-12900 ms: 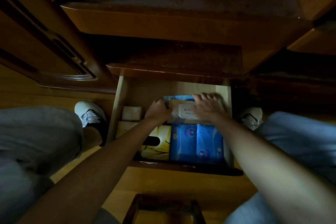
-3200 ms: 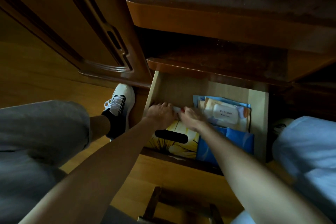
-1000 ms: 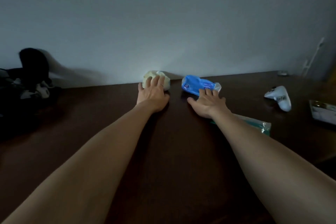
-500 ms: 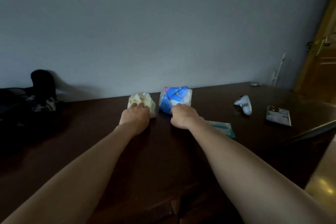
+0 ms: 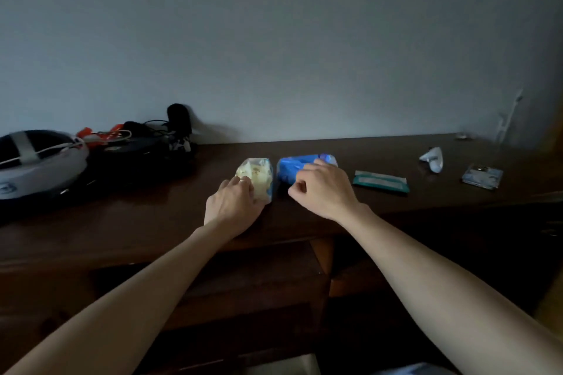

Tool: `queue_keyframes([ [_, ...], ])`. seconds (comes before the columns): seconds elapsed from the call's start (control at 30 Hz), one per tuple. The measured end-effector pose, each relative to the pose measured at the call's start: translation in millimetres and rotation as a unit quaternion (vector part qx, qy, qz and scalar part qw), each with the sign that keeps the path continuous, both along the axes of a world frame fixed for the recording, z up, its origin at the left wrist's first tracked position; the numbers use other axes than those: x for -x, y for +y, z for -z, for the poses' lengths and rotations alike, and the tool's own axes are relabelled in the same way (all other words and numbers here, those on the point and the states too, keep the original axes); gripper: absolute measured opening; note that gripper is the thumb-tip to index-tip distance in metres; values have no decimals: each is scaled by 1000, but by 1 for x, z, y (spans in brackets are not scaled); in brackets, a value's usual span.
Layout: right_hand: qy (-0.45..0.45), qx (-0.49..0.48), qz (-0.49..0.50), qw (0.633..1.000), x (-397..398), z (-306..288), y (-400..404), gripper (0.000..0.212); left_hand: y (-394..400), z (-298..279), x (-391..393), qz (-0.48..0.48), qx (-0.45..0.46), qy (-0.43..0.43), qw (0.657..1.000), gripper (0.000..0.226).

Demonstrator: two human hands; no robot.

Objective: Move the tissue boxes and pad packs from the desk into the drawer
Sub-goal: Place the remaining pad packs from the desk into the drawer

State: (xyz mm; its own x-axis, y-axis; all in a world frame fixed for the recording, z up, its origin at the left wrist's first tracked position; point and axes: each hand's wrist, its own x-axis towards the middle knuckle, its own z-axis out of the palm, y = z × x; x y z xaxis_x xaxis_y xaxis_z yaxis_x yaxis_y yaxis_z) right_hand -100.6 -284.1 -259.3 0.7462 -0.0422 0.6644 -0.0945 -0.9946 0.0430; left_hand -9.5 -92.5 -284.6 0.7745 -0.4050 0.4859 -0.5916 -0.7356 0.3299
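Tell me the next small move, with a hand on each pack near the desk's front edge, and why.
Probably lift both packs off the desk and carry them down toward the drawer. The left hand is closed on the yellow pack and the right hand on the blue pack; both packs sit near the front edge of the desk.

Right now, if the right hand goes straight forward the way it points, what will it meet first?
The right hand already touches the blue pack, so it would press into that pack first. Beyond it there looks to be only bare desk up to the wall, though depth is unclear.
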Motion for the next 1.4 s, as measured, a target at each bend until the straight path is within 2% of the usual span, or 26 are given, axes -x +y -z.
queue_keyframes([
  [0.03,-57,-7,4,998,0,-4,2,21,7,0,5,-2,6,-1,1000,42],
  [0.07,-60,-30,19,998,-3,-8,1,25,13,0,10,-5,16,2,1000,41],
  [0.13,83,-121,76,986,-12,-13,-5,63,25,2,18,-15,20,-1,1000,36],
  [0.17,160,-165,109,967,-17,-10,-7,77,32,6,21,-18,7,-16,1000,35],
  [0.2,216,-193,141,947,-21,-4,-6,81,38,13,25,-18,-10,-40,999,34],
  [0.27,243,-152,177,942,-30,12,3,71,50,27,32,-15,-29,-87,996,36],
  [0.37,183,-62,130,972,-33,21,33,39,62,38,44,-9,-15,-124,992,34],
  [0.43,139,-72,76,985,-23,24,55,26,68,40,56,-4,3,-134,991,33],
  [0.53,44,-109,22,993,9,41,82,18,85,57,78,9,33,-180,983,28],
  [0.67,-140,-153,-77,975,71,110,105,18,120,130,122,84,88,-268,956,17],
  [0.73,-115,-160,-108,974,101,165,117,16,138,178,145,108,87,-239,961,11],
  [0.83,1,-232,-112,966,135,249,133,10,163,245,172,68,95,-138,984,10],
  [0.9,96,-349,-78,929,146,291,141,7,180,278,183,43,94,-61,993,8],
  [0.97,173,-502,-23,847,150,321,148,9,195,301,189,17,95,14,995,17],
  [1.07,254,-613,74,745,152,357,160,22,209,322,190,-41,96,107,989,34],
  [1.13,283,-681,117,665,155,375,169,45,214,330,190,-31,57,119,991,39],
  [1.17,271,-724,132,621,155,381,173,49,215,332,191,-12,35,106,994,35],
  [1.23,235,-793,136,546,154,388,179,35,213,338,196,57,17,70,996,17],
  [1.33,208,-837,130,488,147,385,188,8,198,347,206,141,-1,61,988,13],
  [1.37,203,-844,120,482,145,383,190,6,193,350,208,146,3,93,985,11],
  [1.4,207,-845,106,481,143,382,190,14,188,352,210,149,19,149,977,11],
])
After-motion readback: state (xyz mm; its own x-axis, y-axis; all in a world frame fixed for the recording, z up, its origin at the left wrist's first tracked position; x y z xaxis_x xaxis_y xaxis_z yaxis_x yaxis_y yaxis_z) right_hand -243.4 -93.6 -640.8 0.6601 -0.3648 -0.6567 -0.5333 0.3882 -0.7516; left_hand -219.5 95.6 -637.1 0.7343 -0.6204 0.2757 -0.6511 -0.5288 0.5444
